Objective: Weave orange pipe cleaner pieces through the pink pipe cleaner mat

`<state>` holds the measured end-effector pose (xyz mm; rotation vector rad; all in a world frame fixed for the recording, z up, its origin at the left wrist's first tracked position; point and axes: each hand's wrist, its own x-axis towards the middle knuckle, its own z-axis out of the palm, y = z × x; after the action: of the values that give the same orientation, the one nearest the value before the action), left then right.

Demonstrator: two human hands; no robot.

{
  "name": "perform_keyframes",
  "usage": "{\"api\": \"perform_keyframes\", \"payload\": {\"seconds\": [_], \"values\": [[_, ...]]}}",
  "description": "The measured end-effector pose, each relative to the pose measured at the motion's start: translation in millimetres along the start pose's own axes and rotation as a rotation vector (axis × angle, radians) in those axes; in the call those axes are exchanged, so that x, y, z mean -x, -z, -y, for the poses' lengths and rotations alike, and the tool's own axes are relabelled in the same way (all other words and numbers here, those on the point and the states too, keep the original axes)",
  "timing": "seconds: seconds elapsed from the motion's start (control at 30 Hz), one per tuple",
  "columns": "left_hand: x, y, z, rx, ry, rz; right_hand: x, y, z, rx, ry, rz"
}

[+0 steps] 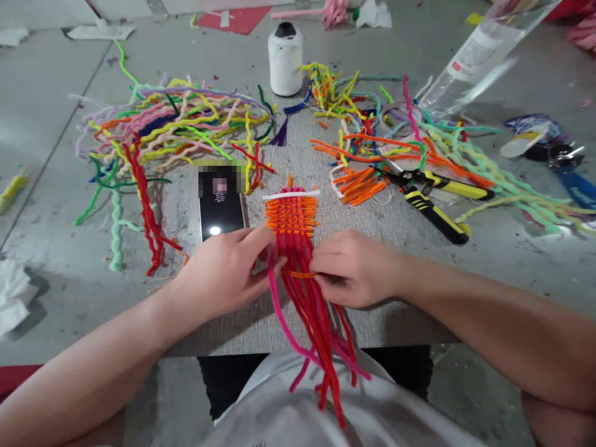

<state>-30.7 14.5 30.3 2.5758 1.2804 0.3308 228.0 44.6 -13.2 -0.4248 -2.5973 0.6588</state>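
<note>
In front of me lies a woven strip (292, 214) of pipe cleaners, with orange pieces crossing pink and red ones and a white band near its top. Long loose red pipe cleaners (321, 332) and a pink pipe cleaner (282, 310) hang from it past the table edge. My left hand (230, 267) is closed at the weave's left side, its fingertips partly hidden among the strands. A short orange pipe cleaner (299, 274) lies across the red strands. My right hand (356, 268) pinches its right end, and its left end reaches my left thumb.
A phone (221, 211) lies beside my left hand. Yellow-black pliers (423, 198), cut orange pieces (361, 186) and a clear bottle (475, 59) are right. A white bottle (285, 65) stands behind. Tangled pipe cleaners (172, 124) spread left.
</note>
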Motion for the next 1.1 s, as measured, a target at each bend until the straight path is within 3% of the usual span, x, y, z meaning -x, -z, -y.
{"api": "perform_keyframes", "payload": {"seconds": [0.2, 0.43, 0.6, 0.87, 1.1], "values": [[0.3, -9.7, 5.9, -0.102, -0.132, 0.070, 2.3, 6.2, 0.6, -0.004, -0.010, 0.172], [-3.4, -14.5, 11.2, -0.086, -0.177, 0.150, 3.3, 6.1, 0.0, 0.043, 0.027, 0.239], [-3.5, -16.6, 6.8, -0.070, -0.243, 0.175, 1.2, 8.9, 0.1, 0.035, 0.007, 0.210], [-6.1, -20.8, 3.0, -0.053, -0.224, 0.008, 2.2, 13.4, -1.2, -0.196, -0.093, 0.065], [-8.2, -16.9, 3.7, -0.113, -0.290, 0.001, -0.6, 13.9, 1.9, -0.140, -0.135, -0.019]]}}
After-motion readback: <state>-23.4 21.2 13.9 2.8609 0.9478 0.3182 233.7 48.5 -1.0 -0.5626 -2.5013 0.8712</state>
